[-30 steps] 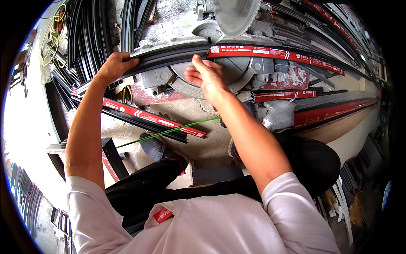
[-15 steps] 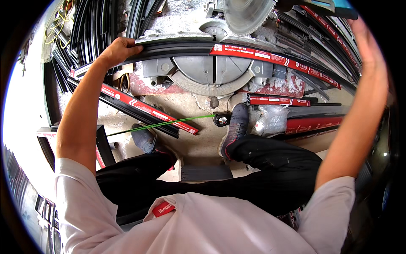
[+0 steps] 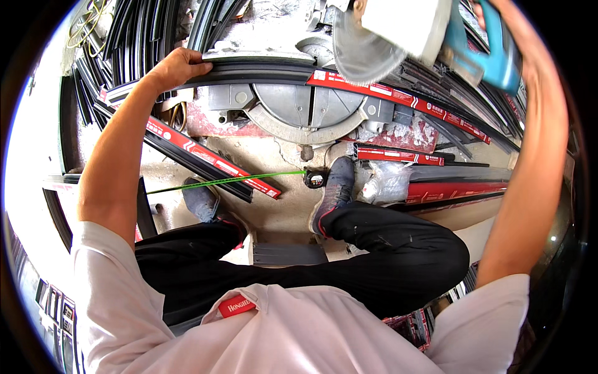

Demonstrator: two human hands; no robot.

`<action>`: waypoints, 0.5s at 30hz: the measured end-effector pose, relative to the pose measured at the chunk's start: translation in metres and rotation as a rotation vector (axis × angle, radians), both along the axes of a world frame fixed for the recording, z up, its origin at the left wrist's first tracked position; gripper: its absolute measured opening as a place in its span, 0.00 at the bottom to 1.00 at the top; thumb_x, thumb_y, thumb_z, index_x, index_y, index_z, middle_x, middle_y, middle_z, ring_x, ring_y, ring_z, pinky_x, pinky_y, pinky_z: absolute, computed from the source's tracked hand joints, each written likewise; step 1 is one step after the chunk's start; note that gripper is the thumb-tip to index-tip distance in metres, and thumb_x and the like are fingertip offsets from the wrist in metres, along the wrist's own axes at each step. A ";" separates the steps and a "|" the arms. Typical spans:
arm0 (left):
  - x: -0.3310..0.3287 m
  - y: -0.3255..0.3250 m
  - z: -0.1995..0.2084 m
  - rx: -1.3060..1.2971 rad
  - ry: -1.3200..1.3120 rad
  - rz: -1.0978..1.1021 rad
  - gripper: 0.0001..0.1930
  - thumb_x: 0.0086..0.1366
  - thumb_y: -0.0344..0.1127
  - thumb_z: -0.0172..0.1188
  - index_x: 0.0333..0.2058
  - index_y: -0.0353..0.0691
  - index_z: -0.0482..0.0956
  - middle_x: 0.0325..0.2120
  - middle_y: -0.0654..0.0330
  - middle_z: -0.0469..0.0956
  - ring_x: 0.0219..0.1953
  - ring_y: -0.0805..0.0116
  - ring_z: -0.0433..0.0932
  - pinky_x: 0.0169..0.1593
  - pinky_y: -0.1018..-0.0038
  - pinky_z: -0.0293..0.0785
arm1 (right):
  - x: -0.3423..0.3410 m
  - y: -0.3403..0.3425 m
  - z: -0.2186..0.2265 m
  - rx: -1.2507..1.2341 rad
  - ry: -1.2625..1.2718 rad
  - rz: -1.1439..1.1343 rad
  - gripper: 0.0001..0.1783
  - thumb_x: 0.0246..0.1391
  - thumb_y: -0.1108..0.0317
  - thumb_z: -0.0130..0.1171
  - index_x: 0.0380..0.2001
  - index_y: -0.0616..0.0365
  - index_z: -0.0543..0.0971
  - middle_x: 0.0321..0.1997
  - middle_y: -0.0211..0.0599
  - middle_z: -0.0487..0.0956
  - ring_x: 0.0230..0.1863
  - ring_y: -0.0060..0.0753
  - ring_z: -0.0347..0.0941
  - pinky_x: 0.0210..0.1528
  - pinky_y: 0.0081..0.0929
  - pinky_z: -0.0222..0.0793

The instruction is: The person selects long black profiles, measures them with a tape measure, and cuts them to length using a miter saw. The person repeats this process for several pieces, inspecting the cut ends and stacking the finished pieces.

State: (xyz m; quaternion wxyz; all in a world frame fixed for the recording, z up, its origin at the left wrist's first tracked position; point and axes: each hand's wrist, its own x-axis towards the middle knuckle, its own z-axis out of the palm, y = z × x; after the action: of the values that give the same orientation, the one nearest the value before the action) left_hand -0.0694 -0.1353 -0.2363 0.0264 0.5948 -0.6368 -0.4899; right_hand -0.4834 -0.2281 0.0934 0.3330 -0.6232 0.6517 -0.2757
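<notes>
Left hand: the left hand (image 3: 176, 64) is pressing down on the dark strip (image 3: 249, 67), fingers curled over its left end.
Right hand: the right hand (image 3: 504, 25) is clenching the teal handle (image 3: 483, 53) of the saw, up at the top right.
Strip: it is lying across the round saw base (image 3: 305, 106), its right part wrapped in red film (image 3: 398, 93).
Blade: the saw blade (image 3: 361, 53) is hanging raised above the strip, not touching it.
Progress: the strip seems placed and steadied; the cut looks not yet begun.
Floor: a tape measure (image 3: 315, 179) is lying by the shoe (image 3: 333, 187), its green tape stretching left.
</notes>
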 end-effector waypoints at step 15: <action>0.006 0.005 -0.005 -0.020 -0.018 0.015 0.18 0.72 0.46 0.67 0.42 0.33 0.88 0.30 0.60 0.84 0.34 0.72 0.76 0.48 0.70 0.75 | -0.024 0.201 -0.122 -0.424 -0.048 -0.105 0.27 0.65 0.81 0.59 0.65 0.59 0.68 0.47 0.39 0.78 0.29 0.21 0.75 0.31 0.21 0.76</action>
State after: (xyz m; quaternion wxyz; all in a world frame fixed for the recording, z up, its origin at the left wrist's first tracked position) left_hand -0.0638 -0.1306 -0.2408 0.0302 0.6037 -0.6373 -0.4780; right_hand -0.5071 -0.0273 -0.0283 0.1949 -0.6378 0.6026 -0.4384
